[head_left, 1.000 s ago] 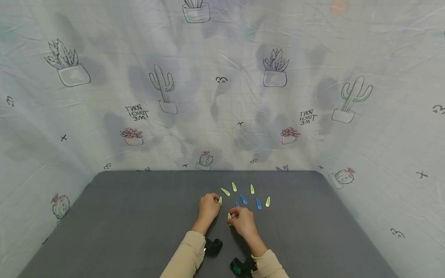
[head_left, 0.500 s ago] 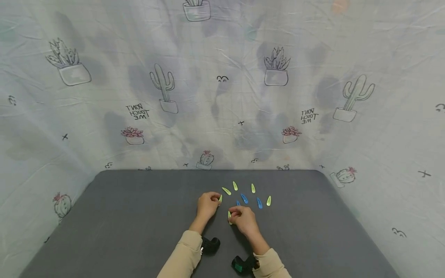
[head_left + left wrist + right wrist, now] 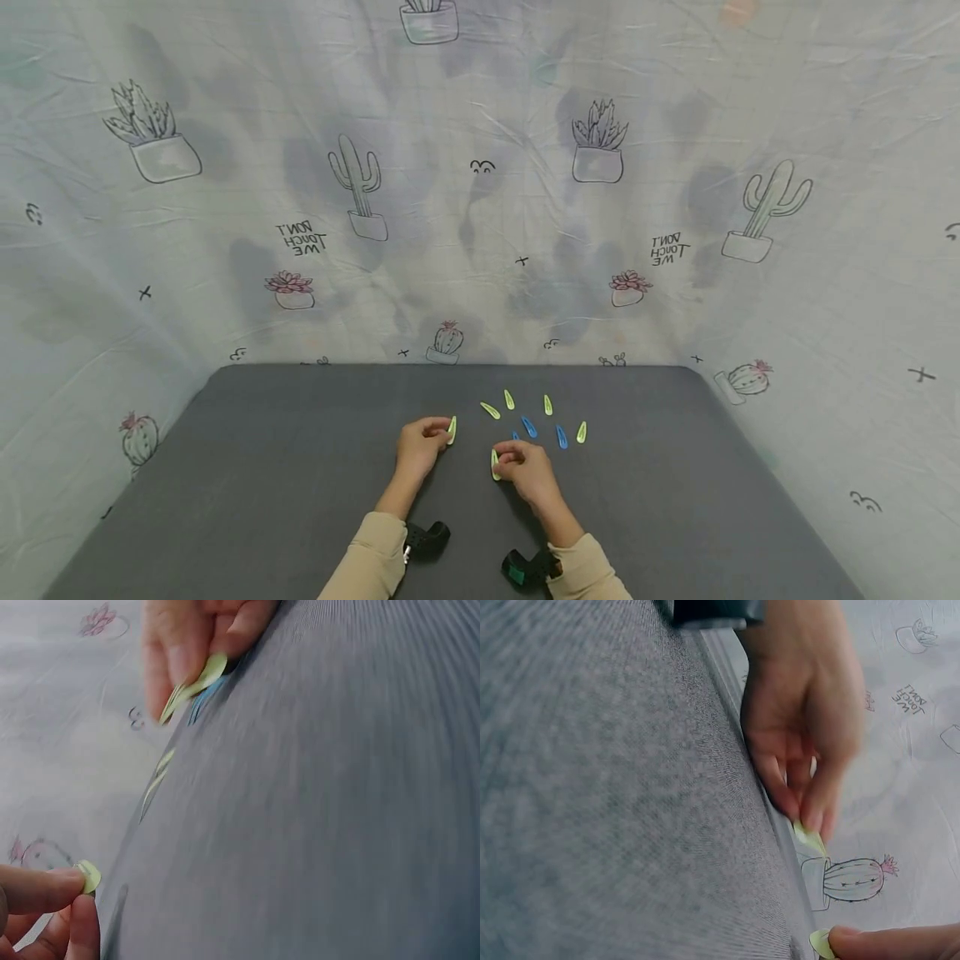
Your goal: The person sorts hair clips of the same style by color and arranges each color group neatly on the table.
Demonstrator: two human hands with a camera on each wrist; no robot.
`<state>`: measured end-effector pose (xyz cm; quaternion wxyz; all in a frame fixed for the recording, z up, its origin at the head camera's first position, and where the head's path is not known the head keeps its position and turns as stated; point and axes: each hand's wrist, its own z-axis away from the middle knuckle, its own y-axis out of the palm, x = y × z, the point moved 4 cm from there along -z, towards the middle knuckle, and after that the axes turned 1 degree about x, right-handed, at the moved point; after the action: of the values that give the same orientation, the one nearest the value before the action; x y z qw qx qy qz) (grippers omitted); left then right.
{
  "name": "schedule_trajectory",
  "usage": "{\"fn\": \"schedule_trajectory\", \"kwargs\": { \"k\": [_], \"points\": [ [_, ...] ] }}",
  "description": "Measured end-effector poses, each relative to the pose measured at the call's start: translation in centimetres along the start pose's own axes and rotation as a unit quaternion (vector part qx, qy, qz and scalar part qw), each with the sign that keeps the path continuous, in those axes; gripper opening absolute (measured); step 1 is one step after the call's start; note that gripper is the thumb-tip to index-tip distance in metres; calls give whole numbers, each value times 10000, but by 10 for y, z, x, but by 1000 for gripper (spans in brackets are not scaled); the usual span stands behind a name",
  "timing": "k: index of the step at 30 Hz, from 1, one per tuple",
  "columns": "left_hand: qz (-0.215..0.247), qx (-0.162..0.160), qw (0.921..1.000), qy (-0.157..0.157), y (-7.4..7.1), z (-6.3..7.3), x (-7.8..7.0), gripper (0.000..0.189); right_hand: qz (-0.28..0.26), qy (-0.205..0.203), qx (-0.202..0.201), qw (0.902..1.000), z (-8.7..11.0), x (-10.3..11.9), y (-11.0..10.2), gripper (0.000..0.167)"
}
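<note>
In the head view my left hand (image 3: pixel 417 450) pinches a yellow-green snap hair clip (image 3: pixel 452 430) between thumb and fingertips. To its right, my right hand (image 3: pixel 529 473) holds a second yellow-green hair clip (image 3: pixel 495 465) by its side, the clip standing roughly lengthwise away from me. The left wrist view shows the left clip (image 3: pixel 89 877) at my fingertips, with the right hand's clip (image 3: pixel 196 686) farther off. In the right wrist view my thumb (image 3: pixel 889 943) presses on the right clip (image 3: pixel 822 943). A blue hair clip (image 3: pixel 515 435) is partly hidden behind my right hand.
Beyond my right hand, more yellow-green clips (image 3: pixel 490 410) and blue clips (image 3: pixel 529 427) lie spread on the dark grey table (image 3: pixel 285 467). A patterned cloth (image 3: pixel 480 208) hangs behind the table and along both sides. Each wrist carries a black camera mount (image 3: pixel 427 541).
My left hand has drawn left, away from the spread clips, carrying its yellow-green hair clip. The right hand stays in nearly the same place with its clip. The head view has shifted slightly.
</note>
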<state>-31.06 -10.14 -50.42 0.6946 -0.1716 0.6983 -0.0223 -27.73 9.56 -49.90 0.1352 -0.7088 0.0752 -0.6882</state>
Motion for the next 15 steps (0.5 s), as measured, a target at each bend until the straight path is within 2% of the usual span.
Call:
{"fn": "schedule_trajectory", "kwargs": {
  "k": [6,11,15],
  "points": [
    [-58,-185,9998,10,-28,4,5,20,-40,76,9,10000,0,-5,0,26],
    [-90,-255,9996,11,-42,5,8,21,-57,-39,62,10000,0,-6,0,24],
    [-613,-326,9975,114,-46,4,8,19,-64,-80,68,9999,1,-5,0,24]
  ]
}}
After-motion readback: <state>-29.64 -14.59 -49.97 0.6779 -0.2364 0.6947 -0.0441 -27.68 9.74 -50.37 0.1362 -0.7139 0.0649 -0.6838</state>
